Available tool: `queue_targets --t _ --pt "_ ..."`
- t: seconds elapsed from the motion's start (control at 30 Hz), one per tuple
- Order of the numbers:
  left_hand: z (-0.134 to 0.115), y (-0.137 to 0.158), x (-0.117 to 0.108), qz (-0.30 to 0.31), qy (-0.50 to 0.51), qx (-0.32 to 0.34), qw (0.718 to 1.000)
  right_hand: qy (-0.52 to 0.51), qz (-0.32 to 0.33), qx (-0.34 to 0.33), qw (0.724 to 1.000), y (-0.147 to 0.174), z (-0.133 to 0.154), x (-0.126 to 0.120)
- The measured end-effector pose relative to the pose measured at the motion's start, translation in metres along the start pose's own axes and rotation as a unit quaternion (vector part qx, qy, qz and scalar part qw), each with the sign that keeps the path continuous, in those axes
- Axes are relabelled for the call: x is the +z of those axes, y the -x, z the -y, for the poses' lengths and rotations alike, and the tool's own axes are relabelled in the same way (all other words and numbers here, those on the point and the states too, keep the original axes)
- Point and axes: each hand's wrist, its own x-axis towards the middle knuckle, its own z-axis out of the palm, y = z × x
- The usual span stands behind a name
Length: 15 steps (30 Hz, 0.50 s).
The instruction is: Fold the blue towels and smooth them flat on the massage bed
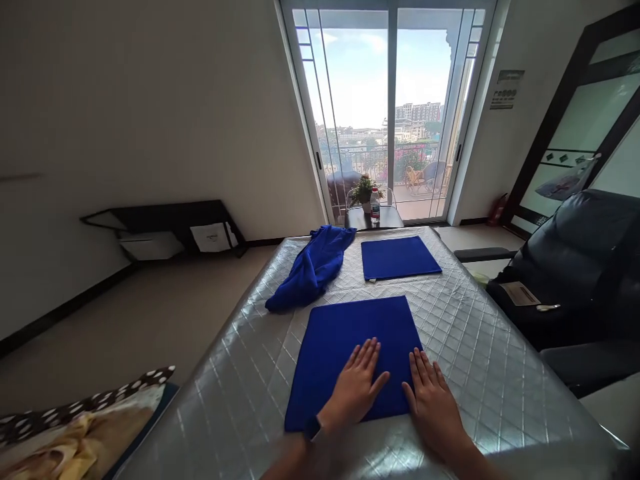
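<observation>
Flat before me lies a blue cloth (345,347), roughly square. My left hand (356,383) rests on it palm down, fingers stretched out and thumb spread; a dark band circles that wrist. At the cloth's right edge, my right hand (433,397) lies flat, its fingers extended partly over the border and partly over the silver cover. Neither hand grips anything. Farther off, a second flat blue cloth (400,258) lies at the right. A crumpled blue cloth (315,267) is heaped at the far left of the same surface.
The surface has a silver quilted cover (470,333). Beyond it stand a small table with a plant (365,190) and a bottle (375,205). A dark armchair (590,253) is at the right, and patterned bedding (90,427) at the lower left. A black rack (170,227) leans near the wall.
</observation>
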Motion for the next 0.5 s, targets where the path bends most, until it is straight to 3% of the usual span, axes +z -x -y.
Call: queue_targets --t 0.17,0.27,0.37,0.5 --pt "0.054 0.087 0.001 0.031 -0.009 -0.170 0.985 0.006 -0.004 -0.020 1.000 -0.001 -0.006 0.002" --pt "0.073 0.127 0.010 0.034 -0.018 -0.216 0.976 0.019 0.008 -0.023 1.000 -0.002 -0.007 0.001" --pt "0.081 0.142 0.017 0.020 -0.027 -0.219 0.975 0.027 0.014 -0.024 0.999 -0.002 -0.008 0.000" --pt "0.082 0.141 0.022 -0.014 -0.023 -0.207 0.978 0.039 0.032 -0.025 0.998 0.001 -0.015 0.001"
